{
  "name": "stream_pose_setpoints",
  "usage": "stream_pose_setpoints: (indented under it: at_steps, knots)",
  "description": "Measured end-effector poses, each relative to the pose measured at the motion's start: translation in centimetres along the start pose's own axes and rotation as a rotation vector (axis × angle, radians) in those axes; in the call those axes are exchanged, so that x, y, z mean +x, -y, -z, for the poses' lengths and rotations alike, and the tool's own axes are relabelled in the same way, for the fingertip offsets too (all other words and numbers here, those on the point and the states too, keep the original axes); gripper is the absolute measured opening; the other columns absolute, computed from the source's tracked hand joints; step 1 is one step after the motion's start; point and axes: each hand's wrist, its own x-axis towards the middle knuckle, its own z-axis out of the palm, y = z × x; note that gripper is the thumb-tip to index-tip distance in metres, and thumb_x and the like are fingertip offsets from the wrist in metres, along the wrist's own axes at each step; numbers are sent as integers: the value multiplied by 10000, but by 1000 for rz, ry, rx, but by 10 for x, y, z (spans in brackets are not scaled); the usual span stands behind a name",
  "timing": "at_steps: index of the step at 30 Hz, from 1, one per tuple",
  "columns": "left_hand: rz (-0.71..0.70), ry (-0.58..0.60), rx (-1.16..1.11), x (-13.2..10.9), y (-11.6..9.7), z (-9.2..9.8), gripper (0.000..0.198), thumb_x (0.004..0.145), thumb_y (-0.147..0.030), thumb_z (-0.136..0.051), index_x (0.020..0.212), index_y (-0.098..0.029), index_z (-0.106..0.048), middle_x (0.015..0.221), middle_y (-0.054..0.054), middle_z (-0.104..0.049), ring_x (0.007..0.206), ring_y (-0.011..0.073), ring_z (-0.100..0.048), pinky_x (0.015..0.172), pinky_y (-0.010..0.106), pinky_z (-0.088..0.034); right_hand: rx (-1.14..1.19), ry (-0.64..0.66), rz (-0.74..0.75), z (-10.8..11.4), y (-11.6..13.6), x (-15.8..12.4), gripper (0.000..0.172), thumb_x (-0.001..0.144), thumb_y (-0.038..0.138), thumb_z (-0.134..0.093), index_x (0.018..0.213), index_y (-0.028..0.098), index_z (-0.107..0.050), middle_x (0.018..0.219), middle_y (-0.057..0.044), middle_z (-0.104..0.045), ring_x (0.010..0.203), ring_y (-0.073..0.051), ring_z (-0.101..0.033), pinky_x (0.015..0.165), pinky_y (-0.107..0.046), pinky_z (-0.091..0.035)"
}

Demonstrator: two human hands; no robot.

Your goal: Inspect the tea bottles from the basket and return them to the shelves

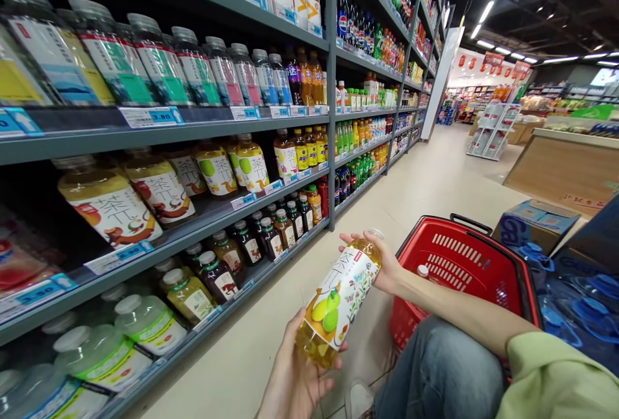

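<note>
I hold a bottle of yellow tea (338,296) with a white fruit-printed label, tilted across my lap. My left hand (294,374) cups its base from below, fingers curled round it. My right hand (382,264) grips the cap end at the top. Behind my right forearm a red shopping basket (464,264) stands on the floor, with a white bottle cap showing inside. My knee in jeans (440,367) is below the arm.
Grey shelves (203,129) packed with drink bottles run along the left. The beige aisle floor (435,180) stretches ahead. Blue cardboard boxes (536,225) and shrink-wrapped water packs (580,296) sit at the right, beside a wooden counter (565,167).
</note>
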Motion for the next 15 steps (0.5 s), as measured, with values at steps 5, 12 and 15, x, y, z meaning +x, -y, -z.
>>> stream_pose_setpoints:
  at_steps: [5, 12, 15]
  knots:
    - [-423, -106, 456, -14, -2, -3, 625, 763, -616, -722, 1177, -215, -479, 977, 92, -707, 751, 225, -672, 530, 276, -529, -52, -74, -37, -3, 1, -1, 247, 856, 337, -666, 982, 133, -726, 1150, -88, -750, 923, -203, -710, 906, -351, -520]
    - [-1012, -369, 1219, -14, -5, 22, 626, 681, -404, -807, 1203, -268, -490, 1091, 47, -677, 788, 215, -693, 688, 323, -585, -28, -79, -112, -6, -3, -4, 277, 841, 354, -694, 1012, 136, -703, 1181, -97, -739, 980, -232, -715, 942, -363, -513]
    - [-1319, -337, 1426, -8, -7, 36, 609, 726, -256, -744, 1278, -240, -486, 1157, 89, -621, 966, 242, -676, 718, 312, -589, 19, -75, -141, -7, -3, -5, 302, 832, 353, -698, 1038, 132, -685, 1186, -93, -736, 985, -245, -717, 936, -367, -516]
